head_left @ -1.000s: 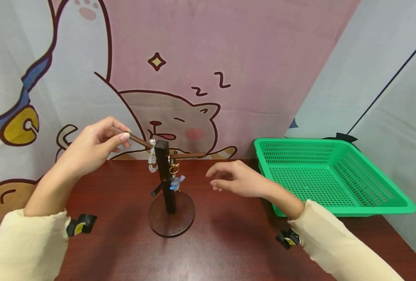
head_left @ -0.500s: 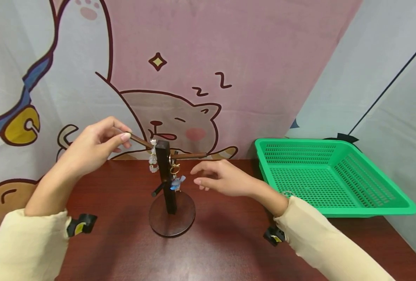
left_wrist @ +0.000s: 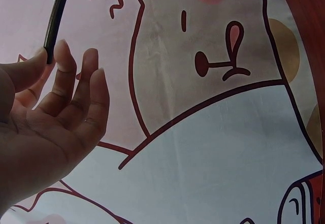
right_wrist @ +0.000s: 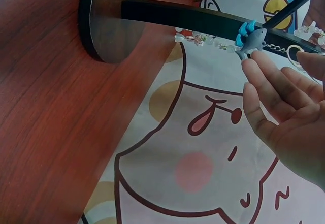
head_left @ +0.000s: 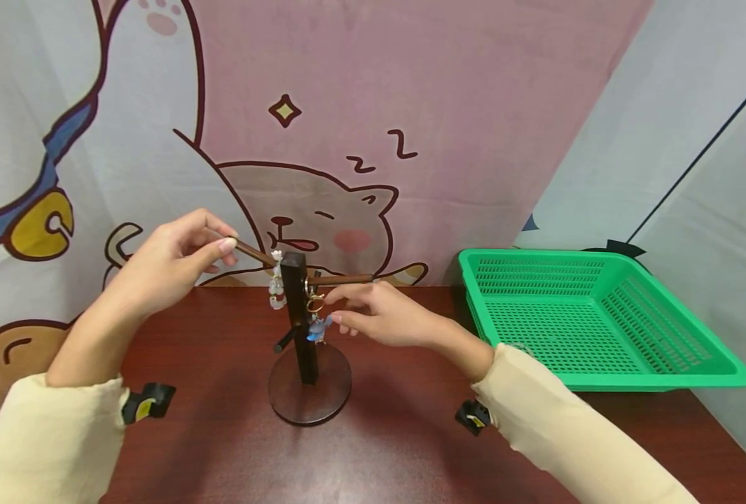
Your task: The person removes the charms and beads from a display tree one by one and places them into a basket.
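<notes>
A dark wooden jewelry stand (head_left: 295,294) with a round base (head_left: 309,395) stands upright on the table. My left hand (head_left: 174,262) pinches the outer end of its upper left peg (head_left: 256,253) between thumb and index finger; the other fingers curl loosely in the left wrist view. A clear beaded strand (head_left: 276,288) hangs from that peg. On the right side hangs a keychain with a gold ring (head_left: 315,303) and a blue-grey dolphin-like charm (right_wrist: 255,39). My right hand (head_left: 388,315) is beside this keychain, thumb and fingers apart around the ring; whether they touch it is unclear.
A green plastic basket (head_left: 473,287) stands at the right on the reddish-brown table (head_left: 398,448). Behind it all hangs a cartoon-printed cloth (head_left: 448,126). The stand's upper right peg (head_left: 344,280) sticks out just above my right hand, and a lower peg (head_left: 284,339) juts toward the front.
My right hand has moved left from beside the basket to the hanging keychain. The left hand still pinches the peg and has hardly moved.
</notes>
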Demonstrator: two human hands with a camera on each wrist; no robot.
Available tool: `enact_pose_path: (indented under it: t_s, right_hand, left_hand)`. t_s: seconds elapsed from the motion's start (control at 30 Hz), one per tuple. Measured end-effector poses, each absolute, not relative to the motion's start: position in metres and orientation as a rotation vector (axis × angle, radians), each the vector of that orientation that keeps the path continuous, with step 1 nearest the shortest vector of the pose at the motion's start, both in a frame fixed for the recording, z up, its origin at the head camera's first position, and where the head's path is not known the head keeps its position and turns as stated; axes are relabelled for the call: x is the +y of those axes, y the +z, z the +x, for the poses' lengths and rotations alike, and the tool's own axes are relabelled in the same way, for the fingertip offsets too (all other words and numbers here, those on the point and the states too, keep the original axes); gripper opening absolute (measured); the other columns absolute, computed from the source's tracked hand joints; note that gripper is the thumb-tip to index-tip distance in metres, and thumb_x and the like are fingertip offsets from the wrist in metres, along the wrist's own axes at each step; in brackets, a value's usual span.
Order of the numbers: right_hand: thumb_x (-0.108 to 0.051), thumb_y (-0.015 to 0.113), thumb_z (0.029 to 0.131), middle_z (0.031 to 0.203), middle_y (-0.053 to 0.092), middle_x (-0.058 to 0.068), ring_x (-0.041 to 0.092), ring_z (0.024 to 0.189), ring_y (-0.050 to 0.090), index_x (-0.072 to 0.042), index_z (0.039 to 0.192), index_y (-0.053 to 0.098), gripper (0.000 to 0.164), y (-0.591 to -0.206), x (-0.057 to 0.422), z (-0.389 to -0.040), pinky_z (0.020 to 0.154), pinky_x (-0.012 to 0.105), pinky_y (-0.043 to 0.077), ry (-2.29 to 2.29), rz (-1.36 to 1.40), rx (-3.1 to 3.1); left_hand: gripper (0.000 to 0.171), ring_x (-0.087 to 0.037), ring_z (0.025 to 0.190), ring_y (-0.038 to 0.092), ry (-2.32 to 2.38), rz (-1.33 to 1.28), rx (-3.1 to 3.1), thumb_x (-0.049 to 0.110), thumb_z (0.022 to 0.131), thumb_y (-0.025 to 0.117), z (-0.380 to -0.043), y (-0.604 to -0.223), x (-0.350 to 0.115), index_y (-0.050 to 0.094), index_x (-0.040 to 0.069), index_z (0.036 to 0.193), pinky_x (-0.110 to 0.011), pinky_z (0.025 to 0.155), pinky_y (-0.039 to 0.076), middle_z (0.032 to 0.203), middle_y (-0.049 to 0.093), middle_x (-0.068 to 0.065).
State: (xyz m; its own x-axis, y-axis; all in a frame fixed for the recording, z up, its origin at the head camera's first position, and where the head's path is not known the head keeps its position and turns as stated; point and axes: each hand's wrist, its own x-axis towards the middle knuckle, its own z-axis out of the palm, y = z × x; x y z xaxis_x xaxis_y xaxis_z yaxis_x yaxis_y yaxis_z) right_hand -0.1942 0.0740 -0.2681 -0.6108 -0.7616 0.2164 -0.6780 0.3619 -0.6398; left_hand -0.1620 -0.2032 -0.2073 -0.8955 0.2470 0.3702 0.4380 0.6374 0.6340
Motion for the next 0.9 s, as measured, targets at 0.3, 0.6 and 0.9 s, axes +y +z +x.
enact_pose_path:
  t_s: [0.3, 0.6, 0.9]
  right_hand:
    - [-0.009, 0.054, 0.091, 0.071, 0.064, -0.001, 0.018, 0.066, 0.061, -0.002, 0.112, 0.060, 0.023, -0.268, 0.068, -0.195, 0.055, 0.021, 0.046, -1.093, -1.336, 2.552]
    - [-0.011, 0.052, 0.093, 0.074, 0.064, 0.001, 0.018, 0.065, 0.061, -0.005, 0.097, 0.062, 0.012, -0.268, 0.062, -0.194, 0.058, 0.020, 0.048, -1.112, -1.340, 2.536]
    - [-0.010, 0.051, 0.093, 0.070, 0.062, -0.001, 0.006, 0.060, 0.058, -0.009, 0.084, 0.060, 0.013, -0.269, 0.058, -0.192, 0.056, 0.020, 0.047, -1.102, -1.383, 2.577]
  left_hand:
    - [0.013, -0.005, 0.071, 0.058, -1.105, -0.566, -2.607, 0.011, 0.094, 0.051, -0.162, -0.207, -0.203, 0.056, 0.002, 0.101, -0.018, 0.064, 0.047, 0.079, 0.063, -0.008]
    - [0.012, -0.005, 0.071, 0.058, -1.112, -0.567, -2.602, 0.011, 0.094, 0.051, -0.162, -0.208, -0.203, 0.056, 0.002, 0.101, -0.017, 0.064, 0.047, 0.079, 0.063, -0.008]
    - [0.013, -0.006, 0.070, 0.058, -1.101, -0.559, -2.608, 0.012, 0.094, 0.051, -0.163, -0.208, -0.203, 0.056, 0.002, 0.102, -0.017, 0.064, 0.047, 0.078, 0.063, -0.008]
